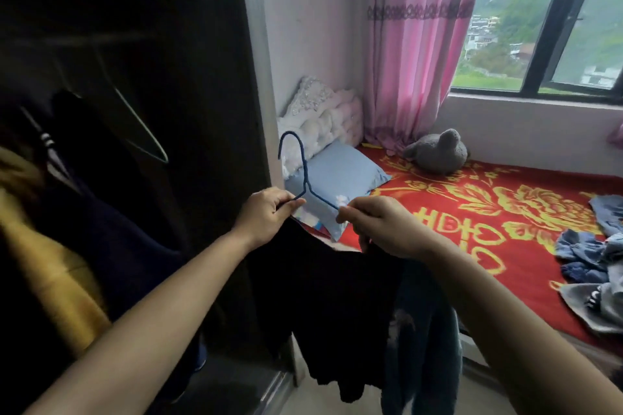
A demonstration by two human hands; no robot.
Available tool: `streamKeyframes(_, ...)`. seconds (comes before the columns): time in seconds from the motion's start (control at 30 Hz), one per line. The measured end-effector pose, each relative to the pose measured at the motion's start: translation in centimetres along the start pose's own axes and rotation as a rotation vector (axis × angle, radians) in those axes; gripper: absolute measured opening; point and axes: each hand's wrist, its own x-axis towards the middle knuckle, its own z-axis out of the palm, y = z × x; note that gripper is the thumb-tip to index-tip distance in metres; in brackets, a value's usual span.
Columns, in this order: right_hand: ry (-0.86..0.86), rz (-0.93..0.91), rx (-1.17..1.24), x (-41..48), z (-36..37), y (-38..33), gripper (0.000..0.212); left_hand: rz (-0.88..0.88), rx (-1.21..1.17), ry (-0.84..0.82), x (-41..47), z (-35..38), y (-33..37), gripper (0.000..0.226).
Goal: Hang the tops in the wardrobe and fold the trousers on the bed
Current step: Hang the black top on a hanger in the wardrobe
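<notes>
Both hands, left (266, 216) and right (377, 226), pinch a blue hanger (305, 175) with a black top (330, 296) draped below, beside the wardrobe (202, 77).

- The left hand (266, 216) and the right hand (381, 229) each pinch a shoulder of a thin blue wire hanger (306, 178), hook upward.
- A black fabric top (330, 296) droops below both hands — beside the dark open wardrobe (209, 94).
- Crumpled blue denim garments (586, 256) lie on the red, yellow-patterned bed (488, 236), well apart from the hands.
</notes>
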Motion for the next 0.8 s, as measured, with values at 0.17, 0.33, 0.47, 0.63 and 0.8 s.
streamKeyframes(0.17,-0.080,0.102,0.393,6.0,3.6,-3.4,0.025,-0.057,0.277,-0.038,-0.1,-7.2,-3.9,0.032)
streamKeyframes(0.33,-0.014,0.065,0.539,13.0,6.4,-7.6,0.034,-0.070,0.822,-0.009,-0.4,-14.8,-7.6,0.057)
streamKeyframes(0.47,0.068,0.023,0.630,18.0,8.1,-11.0,0.026,-0.097,1.013,0.146,-0.5,-20.5,-9.6,0.056)
streamKeyframes(0.63,-0.033,0.016,0.820,22.5,10.5,-13.5,0.022,-0.189,1.044,0.214,0.4,-25.6,-11.5,0.064)
streamKeyframes(0.8,-0.169,-0.132,0.733,27.0,12.4,-16.2,0.037,-0.282,1.077,0.279,3.3,-29.5,-12.5,0.074)
